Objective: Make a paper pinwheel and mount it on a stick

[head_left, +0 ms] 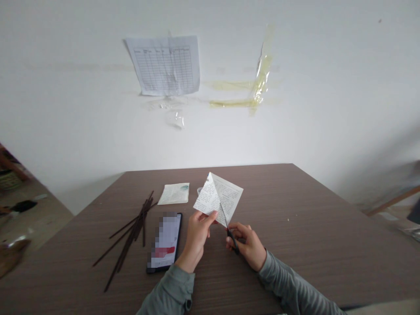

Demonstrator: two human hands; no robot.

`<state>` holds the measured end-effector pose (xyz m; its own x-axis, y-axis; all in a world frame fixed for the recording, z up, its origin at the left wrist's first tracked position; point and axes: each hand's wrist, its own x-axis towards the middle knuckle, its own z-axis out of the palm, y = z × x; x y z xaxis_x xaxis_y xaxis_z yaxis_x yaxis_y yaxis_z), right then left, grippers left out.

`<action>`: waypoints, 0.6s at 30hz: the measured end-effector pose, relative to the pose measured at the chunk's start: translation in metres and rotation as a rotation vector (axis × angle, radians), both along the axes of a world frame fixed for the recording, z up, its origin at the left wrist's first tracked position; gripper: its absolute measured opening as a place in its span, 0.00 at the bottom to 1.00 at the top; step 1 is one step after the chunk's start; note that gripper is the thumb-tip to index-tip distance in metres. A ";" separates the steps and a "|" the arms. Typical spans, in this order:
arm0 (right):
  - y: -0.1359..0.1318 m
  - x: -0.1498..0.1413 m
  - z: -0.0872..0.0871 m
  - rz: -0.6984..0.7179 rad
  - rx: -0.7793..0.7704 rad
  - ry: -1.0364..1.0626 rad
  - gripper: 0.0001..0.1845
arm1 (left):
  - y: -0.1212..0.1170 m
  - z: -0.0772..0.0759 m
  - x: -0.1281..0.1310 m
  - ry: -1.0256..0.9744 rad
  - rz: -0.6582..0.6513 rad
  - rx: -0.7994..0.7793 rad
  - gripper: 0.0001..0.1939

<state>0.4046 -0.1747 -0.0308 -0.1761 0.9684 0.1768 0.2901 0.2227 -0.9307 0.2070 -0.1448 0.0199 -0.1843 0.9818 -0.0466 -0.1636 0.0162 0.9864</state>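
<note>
- Brown tabletop (315, 236) carried one phone (165, 243), one paper (174, 194), several sticks (139, 222).
- Left grip (197, 232) pinched one pale, printed sheet (231, 192).
- Right grip (250, 247) held one pair of scissors (233, 240).

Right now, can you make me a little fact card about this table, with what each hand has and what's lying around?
Left hand: holds printed paper near its lower edge
Right hand: holds black-handled scissors, blade over the paper
Beside the left hand: phone, screen blurred out
Farther left: thin dark sticks, some crossing
Beyond the phone: pale sheet with a green mark
Table: brown
Wall: white, with a chart and yellowish tape
</note>
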 end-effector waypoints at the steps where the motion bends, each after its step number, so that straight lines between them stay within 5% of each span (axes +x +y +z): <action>1: 0.000 0.000 0.001 -0.002 -0.001 0.002 0.25 | 0.000 0.000 0.000 0.001 0.000 -0.002 0.19; 18: -0.003 0.001 0.007 0.017 -0.056 -0.047 0.28 | 0.001 -0.004 -0.001 -0.009 0.016 0.016 0.20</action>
